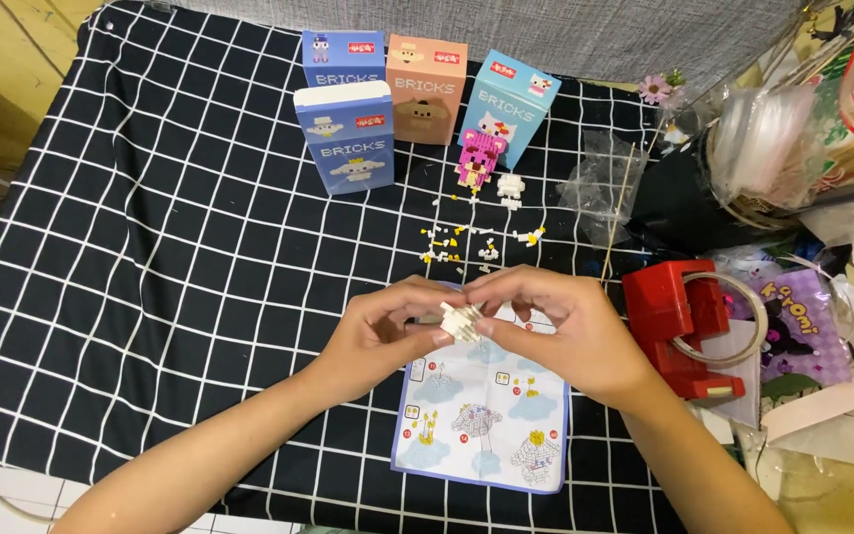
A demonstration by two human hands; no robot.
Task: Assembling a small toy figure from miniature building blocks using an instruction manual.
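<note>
- Black cloth w/ white grid (150, 257) covers the table; everything sits on it.
- Far left-centre: pale blue brick-set box (345, 136) upright, closed, nearest the camera of the four. Contents can't tell.
- Behind it: darker blue box (343, 57), upright, partly hidden by the pale blue one.
- Next right: orange-tan box (426, 89) upright, closed.
- Then: light blue box (509, 104), turned a bit at an angle, closed.
- In front of the light blue box: pink brick figure (473, 160), standing; small white brick figure (511, 188) just beside it on the right.
- Loose white & yellow bricks (467, 242) scattered betw. figures and hands.
- Left hand (378, 336): fingers curled, thumb & fingertips pinched on the white brick assembly (462, 321) from its left side.
- Right hand (560, 326): also curled, fingertips gripping same assembly from the right/top. Assembly held off the cloth betw. both hands, above the instruction sheet (486, 425).
- Sheet lies flat, blue-edged, near edge of cloth, partly under the hands.
- Right of centre: clear plastic bag (600, 178), crumpled, looks open; contents can't tell.
- Red tape dispenser (679, 321) just right of right hand, tape roll in it.
- Far right: clutter of plastic bags (773, 138), packed together; contents unclear.
</note>
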